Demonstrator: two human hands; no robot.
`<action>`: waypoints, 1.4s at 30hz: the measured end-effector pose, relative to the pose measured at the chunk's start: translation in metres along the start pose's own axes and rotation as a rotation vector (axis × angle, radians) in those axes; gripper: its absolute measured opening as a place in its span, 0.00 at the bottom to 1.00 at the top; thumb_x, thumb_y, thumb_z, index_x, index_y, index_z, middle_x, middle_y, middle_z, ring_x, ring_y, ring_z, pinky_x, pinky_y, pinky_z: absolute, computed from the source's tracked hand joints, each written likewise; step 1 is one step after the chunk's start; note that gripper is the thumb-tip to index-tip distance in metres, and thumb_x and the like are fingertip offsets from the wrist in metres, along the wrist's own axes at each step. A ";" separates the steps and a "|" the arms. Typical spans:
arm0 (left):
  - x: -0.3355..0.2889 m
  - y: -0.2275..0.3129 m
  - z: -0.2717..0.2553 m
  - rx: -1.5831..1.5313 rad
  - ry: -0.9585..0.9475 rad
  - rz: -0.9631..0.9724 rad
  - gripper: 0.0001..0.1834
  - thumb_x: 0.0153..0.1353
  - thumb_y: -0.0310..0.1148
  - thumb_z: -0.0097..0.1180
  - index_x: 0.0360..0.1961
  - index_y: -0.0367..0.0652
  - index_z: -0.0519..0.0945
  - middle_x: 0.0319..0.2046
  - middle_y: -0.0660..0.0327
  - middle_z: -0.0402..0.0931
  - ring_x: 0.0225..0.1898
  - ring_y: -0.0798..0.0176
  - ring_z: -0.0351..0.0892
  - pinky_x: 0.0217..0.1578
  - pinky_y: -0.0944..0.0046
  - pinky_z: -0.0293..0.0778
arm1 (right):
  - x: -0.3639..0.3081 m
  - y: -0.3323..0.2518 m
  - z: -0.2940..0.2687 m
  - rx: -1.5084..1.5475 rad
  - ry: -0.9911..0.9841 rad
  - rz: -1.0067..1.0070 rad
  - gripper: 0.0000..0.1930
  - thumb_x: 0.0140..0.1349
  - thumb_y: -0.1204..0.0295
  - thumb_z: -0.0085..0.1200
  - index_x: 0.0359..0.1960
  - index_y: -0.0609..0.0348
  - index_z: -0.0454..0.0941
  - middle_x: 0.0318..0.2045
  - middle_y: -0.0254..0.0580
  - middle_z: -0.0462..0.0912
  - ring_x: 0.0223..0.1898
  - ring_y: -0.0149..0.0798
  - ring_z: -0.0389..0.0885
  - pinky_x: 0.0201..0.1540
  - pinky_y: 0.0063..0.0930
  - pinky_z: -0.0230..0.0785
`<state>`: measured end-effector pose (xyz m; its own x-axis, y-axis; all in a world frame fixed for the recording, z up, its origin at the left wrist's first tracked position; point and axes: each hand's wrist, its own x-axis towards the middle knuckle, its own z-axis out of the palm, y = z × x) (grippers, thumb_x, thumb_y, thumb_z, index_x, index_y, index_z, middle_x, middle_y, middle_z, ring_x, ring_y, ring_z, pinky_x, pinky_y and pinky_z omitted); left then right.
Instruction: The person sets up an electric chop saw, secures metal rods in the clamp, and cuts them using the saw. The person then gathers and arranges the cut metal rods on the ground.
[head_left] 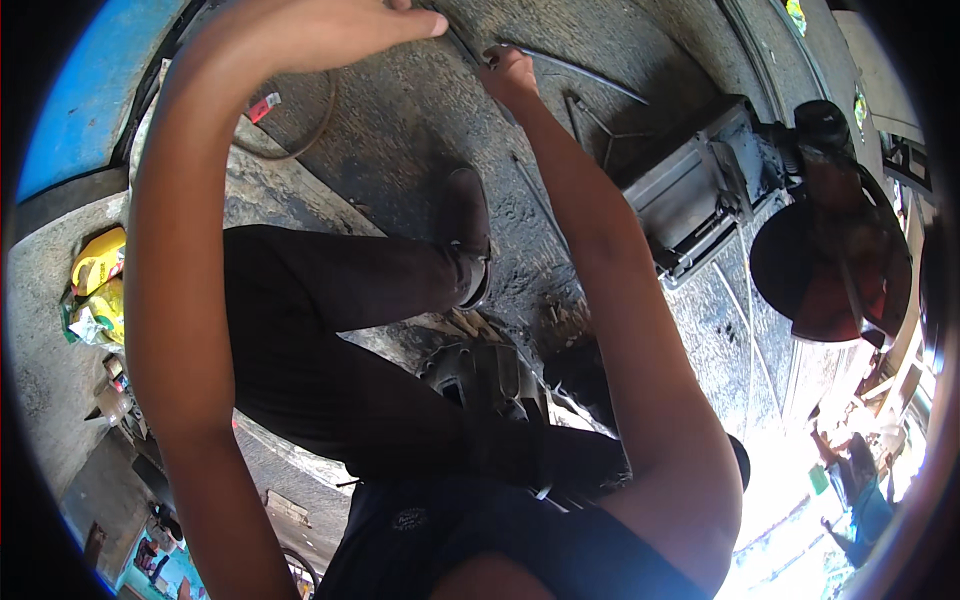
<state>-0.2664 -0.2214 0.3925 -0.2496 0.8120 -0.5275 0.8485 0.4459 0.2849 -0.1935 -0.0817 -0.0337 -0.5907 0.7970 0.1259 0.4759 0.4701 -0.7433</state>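
R hand (512, 76), upper ctr, curls by rod (580, 70), pinch unclear, L hand (370, 32) cut off at top edge, can't tell state; loose hold could let rod slip.

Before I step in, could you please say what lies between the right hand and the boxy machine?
The head view shows angled bars on the floor between the right hand and machine.

Both arms (180, 250) outstretched, right hand (510, 73) curled
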 end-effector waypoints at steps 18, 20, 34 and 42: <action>0.009 -0.022 0.001 0.004 0.169 -0.005 0.36 0.64 0.54 0.54 0.62 0.35 0.68 0.57 0.47 0.72 0.58 0.51 0.72 0.57 0.57 0.69 | -0.258 0.051 -0.102 -0.292 -0.367 0.269 0.15 0.51 0.77 0.49 0.42 0.59 0.78 0.41 0.58 0.80 0.46 0.59 0.79 0.48 0.48 0.72; 0.011 -0.036 0.001 -0.019 0.214 0.014 0.37 0.64 0.54 0.55 0.62 0.35 0.67 0.58 0.47 0.71 0.59 0.51 0.71 0.57 0.57 0.68 | -0.247 0.042 -0.091 -0.276 -0.334 0.269 0.15 0.51 0.77 0.49 0.42 0.59 0.79 0.41 0.58 0.80 0.46 0.59 0.79 0.48 0.48 0.72; -0.003 -0.035 -0.003 0.049 0.156 0.001 0.38 0.63 0.54 0.55 0.62 0.34 0.67 0.60 0.47 0.69 0.60 0.50 0.71 0.58 0.58 0.67 | -0.223 0.013 -0.064 -0.264 -0.271 0.167 0.13 0.52 0.77 0.47 0.41 0.60 0.77 0.43 0.54 0.78 0.47 0.57 0.78 0.49 0.47 0.73; 0.010 -0.054 -0.001 -0.072 0.114 -0.044 0.38 0.63 0.55 0.55 0.62 0.34 0.67 0.58 0.46 0.71 0.58 0.51 0.72 0.56 0.59 0.68 | -0.093 -0.055 0.013 -0.293 -0.155 -0.004 0.11 0.56 0.76 0.45 0.38 0.61 0.78 0.43 0.57 0.79 0.44 0.58 0.80 0.48 0.48 0.73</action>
<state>-0.3154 -0.2373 0.3730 -0.3408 0.8265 -0.4479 0.8010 0.5048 0.3219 -0.1730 -0.1862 -0.0130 -0.6745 0.7382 0.0102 0.6273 0.5803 -0.5194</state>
